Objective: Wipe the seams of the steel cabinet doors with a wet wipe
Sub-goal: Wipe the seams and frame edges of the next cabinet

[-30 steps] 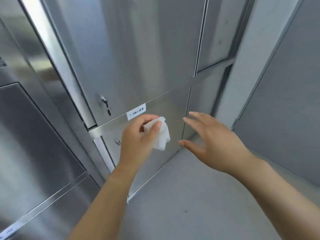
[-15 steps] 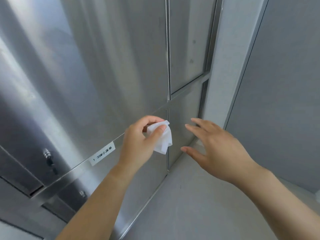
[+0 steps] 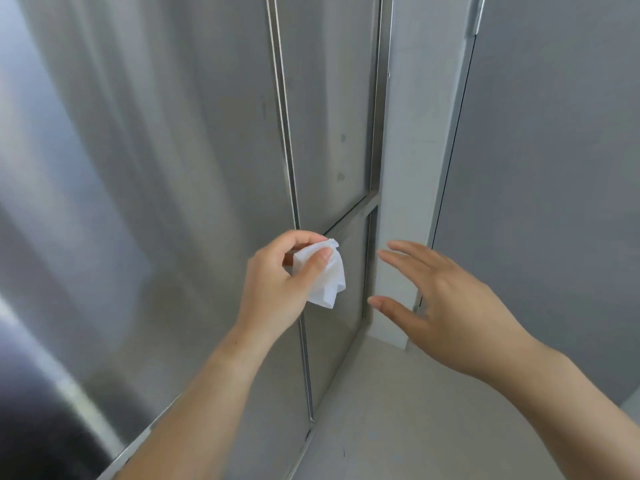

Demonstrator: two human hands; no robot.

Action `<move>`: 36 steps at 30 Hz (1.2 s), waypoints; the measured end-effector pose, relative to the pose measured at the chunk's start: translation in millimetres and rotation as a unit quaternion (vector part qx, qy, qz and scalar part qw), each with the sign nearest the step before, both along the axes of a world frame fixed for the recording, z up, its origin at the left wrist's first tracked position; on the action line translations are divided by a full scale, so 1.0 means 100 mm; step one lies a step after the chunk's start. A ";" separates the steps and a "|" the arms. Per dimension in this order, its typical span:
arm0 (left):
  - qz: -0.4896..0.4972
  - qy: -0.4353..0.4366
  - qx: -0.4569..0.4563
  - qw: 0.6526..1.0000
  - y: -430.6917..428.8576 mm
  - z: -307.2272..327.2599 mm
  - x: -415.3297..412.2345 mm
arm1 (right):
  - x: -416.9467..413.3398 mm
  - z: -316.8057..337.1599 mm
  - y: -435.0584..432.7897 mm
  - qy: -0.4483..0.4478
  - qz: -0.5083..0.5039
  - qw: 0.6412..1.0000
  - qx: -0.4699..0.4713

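Note:
My left hand [image 3: 277, 282] pinches a crumpled white wet wipe [image 3: 327, 277] between thumb and fingers, held in front of the steel cabinet doors [image 3: 173, 168]. The wipe hangs just right of the vertical seam [image 3: 289, 161] between two doors, near where a horizontal seam [image 3: 346, 220] meets it. Whether the wipe touches the steel is unclear. My right hand [image 3: 446, 303] hovers to the right with fingers straight and spread, holding nothing, in front of the white pillar.
A white pillar [image 3: 408, 168] borders the cabinet on the right, with a grey wall panel [image 3: 554, 168] beyond it. The pale floor [image 3: 398, 427] runs along the cabinet's base. A dark blurred shape fills the bottom left corner.
The view has swung right along the cabinet, so the lock and label left the frame. Both hands kept their pose and now sit at the vertical seam near the pillar.

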State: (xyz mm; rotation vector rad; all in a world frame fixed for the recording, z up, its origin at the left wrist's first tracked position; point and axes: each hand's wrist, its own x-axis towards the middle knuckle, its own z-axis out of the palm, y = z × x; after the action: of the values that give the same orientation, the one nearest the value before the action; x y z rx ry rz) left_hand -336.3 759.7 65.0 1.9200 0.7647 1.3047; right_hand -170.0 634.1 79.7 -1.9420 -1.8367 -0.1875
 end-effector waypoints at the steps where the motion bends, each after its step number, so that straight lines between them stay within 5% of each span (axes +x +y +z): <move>1: -0.002 0.002 -0.003 1.000 0.08 0.02 0.11 | 0.09 0.03 0.10 0.014 0.010 1.000 0.012; 17: 0.063 -0.053 0.005 0.997 0.92 0.60 1.31 | 1.46 0.36 1.78 0.151 0.238 0.949 0.142; 22: 0.135 -0.117 0.035 0.983 1.07 0.84 1.37 | 1.40 0.58 2.17 0.274 0.347 0.880 0.174; 28: 0.127 -0.092 0.064 0.986 1.27 1.13 1.27 | 1.08 0.80 2.54 0.392 0.404 0.794 0.230; 32: 0.086 -0.096 0.075 0.989 1.38 1.34 1.14 | 0.98 0.99 2.69 0.434 0.406 0.764 0.251; 36: 0.145 -0.084 0.146 0.975 1.51 1.62 0.94 | 1.00 1.30 2.86 0.423 0.394 0.775 0.255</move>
State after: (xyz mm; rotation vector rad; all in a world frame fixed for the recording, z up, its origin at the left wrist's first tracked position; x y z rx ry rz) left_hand -242.5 910.5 227.3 1.9374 0.8255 1.8219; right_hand -69.6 920.2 209.2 -0.5748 -1.5359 0.3736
